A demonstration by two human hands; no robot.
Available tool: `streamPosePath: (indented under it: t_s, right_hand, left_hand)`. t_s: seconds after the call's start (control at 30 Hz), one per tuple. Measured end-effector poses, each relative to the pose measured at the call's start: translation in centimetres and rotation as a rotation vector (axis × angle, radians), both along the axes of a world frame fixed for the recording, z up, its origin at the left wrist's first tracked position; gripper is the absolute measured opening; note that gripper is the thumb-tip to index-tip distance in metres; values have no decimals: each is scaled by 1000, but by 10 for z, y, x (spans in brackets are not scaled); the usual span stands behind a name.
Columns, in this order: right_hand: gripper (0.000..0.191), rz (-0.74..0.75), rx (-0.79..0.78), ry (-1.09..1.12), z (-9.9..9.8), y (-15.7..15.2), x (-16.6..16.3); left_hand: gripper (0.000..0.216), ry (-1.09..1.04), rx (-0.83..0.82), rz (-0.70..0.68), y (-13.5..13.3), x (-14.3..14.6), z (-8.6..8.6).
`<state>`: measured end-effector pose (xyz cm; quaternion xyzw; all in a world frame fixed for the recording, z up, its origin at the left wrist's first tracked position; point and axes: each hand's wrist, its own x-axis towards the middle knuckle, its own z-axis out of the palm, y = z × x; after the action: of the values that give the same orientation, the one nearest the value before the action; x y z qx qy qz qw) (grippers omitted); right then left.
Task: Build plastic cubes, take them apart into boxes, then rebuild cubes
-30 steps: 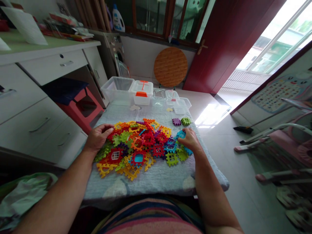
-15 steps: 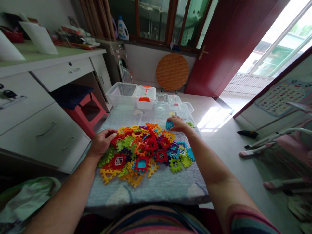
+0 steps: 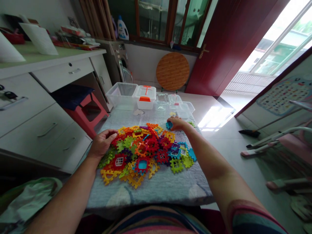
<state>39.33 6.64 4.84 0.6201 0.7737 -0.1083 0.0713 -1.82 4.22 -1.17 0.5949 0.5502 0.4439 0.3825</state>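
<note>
A heap of colourful plastic interlocking tiles (image 3: pixel 143 151) lies on a grey-blue cloth-covered table (image 3: pixel 161 183). My left hand (image 3: pixel 102 143) rests with curled fingers on the heap's left edge, touching red and green tiles. My right hand (image 3: pixel 177 123) reaches past the heap's far right side and pinches a blue tile (image 3: pixel 168 125) low over the cloth. A green tile (image 3: pixel 191 123) lies just right of that hand, partly hidden by it.
Clear plastic boxes (image 3: pixel 122 92), one with a white lid and orange latch (image 3: pixel 145 97), line the table's far edge. White drawers (image 3: pixel 44 120) and a red stool (image 3: pixel 85 110) stand to the left. A round wooden board (image 3: pixel 172 71) leans on the far wall.
My right hand lifted a blue tile from the heap's right side and carried it to the far right of the table. The left hand stayed on the heap.
</note>
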Motion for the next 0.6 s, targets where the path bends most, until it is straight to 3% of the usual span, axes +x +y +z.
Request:
streamPosePath:
  t_s: [0.17, 0.27, 0.4, 0.5, 0.6]
  right_hand:
    - [71, -34, 25, 72, 3, 1, 8]
    - [66, -93, 237, 315, 10, -2, 25]
    - [43, -257, 502, 695, 19, -25, 45]
    - [33, -325, 478, 819, 19, -56, 52]
    - [30, -345, 420, 760, 12, -90, 57]
  left_hand:
    - [36, -19, -10, 0, -1, 0, 1]
    - [38, -23, -37, 1, -2, 2, 4]
    - [41, -31, -57, -1, -4, 6, 9]
    - [45, -50, -90, 3, -4, 8, 18]
    - [48, 59, -23, 38, -1, 9, 35]
